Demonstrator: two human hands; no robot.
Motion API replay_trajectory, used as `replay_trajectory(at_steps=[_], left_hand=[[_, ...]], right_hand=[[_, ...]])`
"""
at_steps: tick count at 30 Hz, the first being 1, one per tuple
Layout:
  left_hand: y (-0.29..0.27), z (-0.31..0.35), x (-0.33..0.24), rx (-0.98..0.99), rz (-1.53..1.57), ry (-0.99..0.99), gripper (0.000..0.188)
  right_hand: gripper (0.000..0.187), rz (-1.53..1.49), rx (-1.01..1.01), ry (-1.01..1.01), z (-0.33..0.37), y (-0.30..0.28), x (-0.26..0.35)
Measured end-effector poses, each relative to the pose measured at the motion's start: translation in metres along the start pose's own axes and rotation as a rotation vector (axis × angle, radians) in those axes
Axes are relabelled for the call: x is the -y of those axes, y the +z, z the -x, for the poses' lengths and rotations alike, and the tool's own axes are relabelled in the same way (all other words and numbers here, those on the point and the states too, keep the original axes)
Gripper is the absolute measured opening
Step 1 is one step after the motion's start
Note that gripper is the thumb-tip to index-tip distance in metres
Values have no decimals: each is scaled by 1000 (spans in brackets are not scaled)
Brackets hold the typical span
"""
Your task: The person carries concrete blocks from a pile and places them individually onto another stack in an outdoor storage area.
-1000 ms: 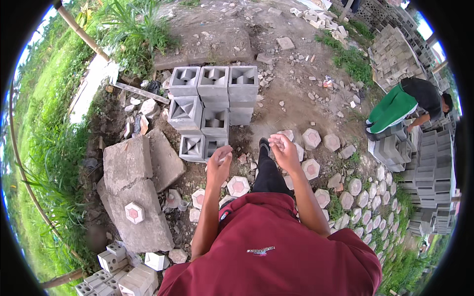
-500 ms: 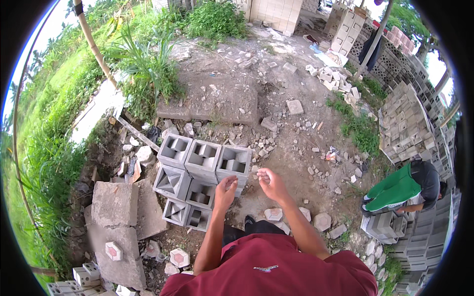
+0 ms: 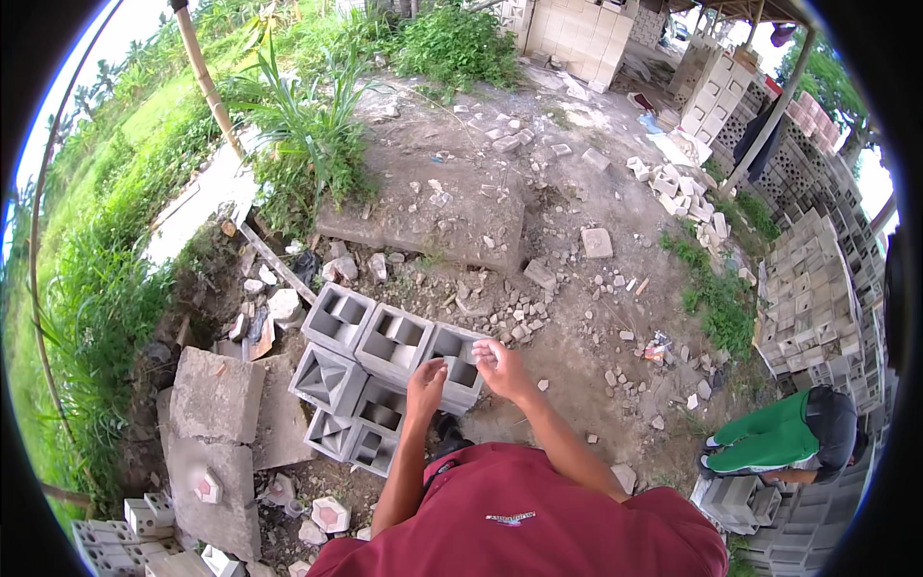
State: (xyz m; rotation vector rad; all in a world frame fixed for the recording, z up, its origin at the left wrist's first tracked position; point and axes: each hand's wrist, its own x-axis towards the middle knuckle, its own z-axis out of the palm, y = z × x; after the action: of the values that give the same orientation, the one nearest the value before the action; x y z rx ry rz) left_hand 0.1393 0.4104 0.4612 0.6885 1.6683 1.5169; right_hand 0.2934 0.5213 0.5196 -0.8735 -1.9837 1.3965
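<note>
Grey concrete hollow blocks stand stacked in rows before me. My left hand (image 3: pixel 426 387) is raised over the gap between a block in the middle row (image 3: pixel 381 409) and the top-row right block (image 3: pixel 448 344). Its fingers are slightly bent and apart, with nothing in them. My right hand (image 3: pixel 503 369) appears over the outer right side of that same top-row block, its fingers loosely stretched and empty. Whether either hand touches the block cannot be told. Left of these are the top-row middle block (image 3: pixel 371 363) and a corner block (image 3: pixel 315 313).
Broken concrete slabs (image 3: pixel 216 394) lie left of the stack, and rubble (image 3: pixel 519 317) lies beyond it. At the right, a person in green trousers (image 3: pixel 769 435) bends over other blocks (image 3: pixel 735 502). A tall block stack (image 3: pixel 808 288) stands behind them.
My view has turned to the left and shifted, so the scene sits further right. My right hand has come from beside the right block to over its edge. The co-worker still bends down.
</note>
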Motion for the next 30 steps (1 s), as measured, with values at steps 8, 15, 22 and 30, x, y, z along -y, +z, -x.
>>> replay_trajectory(at_steps=[8, 15, 22, 30], left_hand=[[6, -80, 10, -105, -55, 77, 31], [7, -82, 65, -288, -148, -116, 38], [65, -60, 141, -604, -298, -396, 64], [111, -52, 199, -774, -50, -749, 96]], right_hand=[[35, 128, 107, -27, -90, -14, -35], [37, 180, 257, -66, -137, -13, -89], [55, 350, 512, -75, -160, -42, -180], [90, 514, 672, -29, -187, -36, -272]])
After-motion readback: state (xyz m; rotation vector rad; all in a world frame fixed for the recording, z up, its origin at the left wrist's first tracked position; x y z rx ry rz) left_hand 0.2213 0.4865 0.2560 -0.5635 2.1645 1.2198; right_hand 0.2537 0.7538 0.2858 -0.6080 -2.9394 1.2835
